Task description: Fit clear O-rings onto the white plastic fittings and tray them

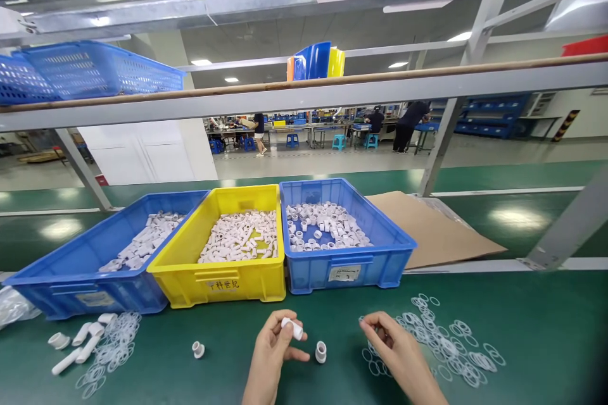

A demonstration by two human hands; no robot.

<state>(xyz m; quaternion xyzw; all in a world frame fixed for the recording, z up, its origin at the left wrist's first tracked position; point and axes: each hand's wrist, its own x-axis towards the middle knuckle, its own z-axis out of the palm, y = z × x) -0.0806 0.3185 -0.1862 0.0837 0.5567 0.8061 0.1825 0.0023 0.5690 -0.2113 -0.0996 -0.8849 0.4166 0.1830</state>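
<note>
My left hand (275,351) is closed round a short white tube (292,329), held just above the green tabletop. Just to its right, a white ringed fitting (320,352) stands on the table, not touched. My right hand (392,348) is pinched at the left edge of a spread of thin clear rings (446,345); a small bit of a ring seems to show at its fingertips. Another small white fitting (198,349) lies to the left of my left hand.
Behind the hands stand a left blue bin (109,294), a yellow bin (218,285) and a right blue bin (351,272), all holding white parts. White pieces (88,349) and more rings (116,345) lie at left. Cardboard (427,228) lies behind.
</note>
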